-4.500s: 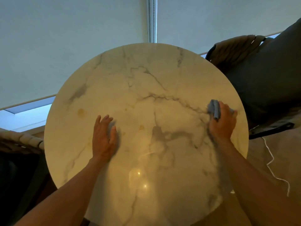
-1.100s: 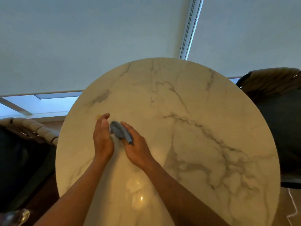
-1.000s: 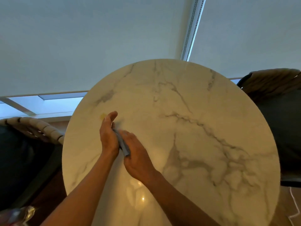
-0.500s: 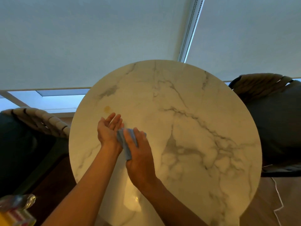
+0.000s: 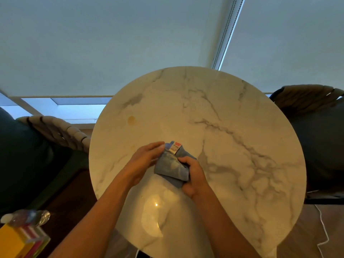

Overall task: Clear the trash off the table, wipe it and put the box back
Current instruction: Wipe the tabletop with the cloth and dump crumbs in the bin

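Both hands now spread the cloth point(image 5: 170, 165) above the table point(image 5: 232, 146): left hand point(image 5: 144, 161) pinches its edge, right hand point(image 5: 193, 178) grips it; its label point(image 5: 174, 147) is unreadable.

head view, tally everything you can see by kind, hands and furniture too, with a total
hands: 2, left hand and right hand, both holding the cloth
blue cloth: 1
round marble table: 1
orange stain on the table: 1
chairs: 2, left chair and right chair
plastic bottle: 1
yellow box: 1
total: 9
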A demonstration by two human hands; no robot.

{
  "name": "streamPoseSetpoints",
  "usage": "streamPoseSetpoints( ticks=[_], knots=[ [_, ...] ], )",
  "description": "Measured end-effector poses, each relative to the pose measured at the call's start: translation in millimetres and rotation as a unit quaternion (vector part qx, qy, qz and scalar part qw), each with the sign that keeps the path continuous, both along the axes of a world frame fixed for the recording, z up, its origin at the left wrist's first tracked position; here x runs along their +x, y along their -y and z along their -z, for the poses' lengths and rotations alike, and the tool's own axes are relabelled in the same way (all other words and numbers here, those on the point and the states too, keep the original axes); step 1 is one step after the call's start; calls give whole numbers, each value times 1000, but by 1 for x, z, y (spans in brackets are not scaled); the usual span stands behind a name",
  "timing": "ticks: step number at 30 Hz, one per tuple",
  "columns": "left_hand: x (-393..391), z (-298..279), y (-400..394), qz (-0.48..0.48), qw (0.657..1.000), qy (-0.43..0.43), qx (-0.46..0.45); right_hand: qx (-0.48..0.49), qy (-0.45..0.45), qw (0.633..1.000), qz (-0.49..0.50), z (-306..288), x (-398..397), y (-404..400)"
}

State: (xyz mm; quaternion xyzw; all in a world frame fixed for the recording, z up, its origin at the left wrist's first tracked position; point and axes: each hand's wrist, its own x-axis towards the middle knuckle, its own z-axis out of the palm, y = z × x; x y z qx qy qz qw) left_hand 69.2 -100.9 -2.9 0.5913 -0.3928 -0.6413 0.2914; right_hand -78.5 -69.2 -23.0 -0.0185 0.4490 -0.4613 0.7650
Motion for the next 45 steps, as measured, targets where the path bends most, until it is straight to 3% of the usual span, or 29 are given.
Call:
streamPoseSetpoints(
  ticks=[4, 7, 9, 11, 14, 16, 19, 21, 24, 27, 29, 31, 33, 35, 36, 38, 42, 45],
  knots=[
    [-1, 2, -6, 68, 996, -24, 59, -47, -34, 997, -45, -3, -12, 4],
    [0, 3, -7, 38, 997, -27, 67, -98, -181, 977, -46, 5, -13, 11],
    [0, 4, -8, -6, 998, -11, 63, -118, -381, 915, -52, 12, -10, 10],
    [2, 6, -11, -52, 997, 26, 41, -192, -552, 811, -24, 13, -2, 1],
    [6, 7, -14, -86, 995, 56, 14, -402, -584, 699, -93, 10, 29, -18],
    [6, 7, -16, -119, 991, 61, -1, -437, -578, 659, -202, 16, 44, -25],
    [13, 6, -18, -192, 973, 115, -63, -323, -596, 676, -290, 38, 42, -20],
    [22, 5, -19, -197, 962, 161, -99, -258, -611, 694, -280, 43, 39, -18],
    [33, 4, -18, -172, 954, 211, -125, -309, -577, 721, -227, 32, 50, -18],
    [30, -2, -18, -173, 960, 182, -124, -386, -545, 700, -252, 21, 66, -15],
    [28, -5, -17, -184, 959, 169, -133, -356, -565, 701, -249, 26, 63, -12],
    [27, -8, -15, -200, 960, 148, -132, -266, -580, 746, -191, 28, 52, -6],
    [24, -10, -9, -210, 967, 95, -108, -194, -513, 825, -139, 22, 38, 0],
    [15, -10, 0, -216, 975, 5, -56, -147, -314, 934, -85, 15, 21, 11],
    [8, -10, 5, -215, 975, -48, -27, -120, -198, 971, -59, 13, 12, 18],
    [-9, -5, 14, -191, 977, -98, 10, -115, -67, 991, -27, 9, -7, 31],
    [-48, 11, 29, -69, 997, -24, -37, -110, -166, 980, -8, 7, -57, 55],
    [-67, 26, 43, 45, 971, 170, -161, -155, -335, 929, 22, 11, -115, 76]
  ],
)
